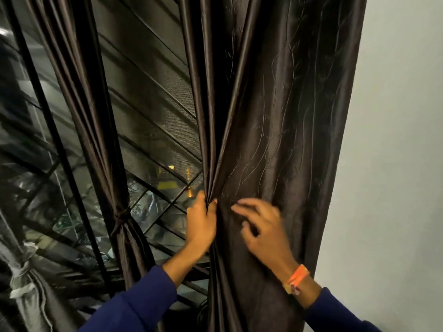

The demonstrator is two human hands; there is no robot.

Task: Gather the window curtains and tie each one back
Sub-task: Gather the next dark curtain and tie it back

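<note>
A dark brown embroidered curtain (275,116) hangs loose on the right, beside the wall. My left hand (201,221) grips several bunched folds at the curtain's left edge, thumb and fingers curled round them. My right hand (259,226) hovers over or lightly touches the curtain's face just to the right, fingers spread and relaxed; it is slightly blurred. A second brown curtain (96,130) at the left centre is gathered and knotted with a tie (119,218) at its waist. A grey curtain (26,274) at the lower left is also tied.
The window glass and dark metal grille (153,130) fill the gap between the curtains. A pale wall (395,164) stands right of the loose curtain. An orange band (297,276) is on my right wrist.
</note>
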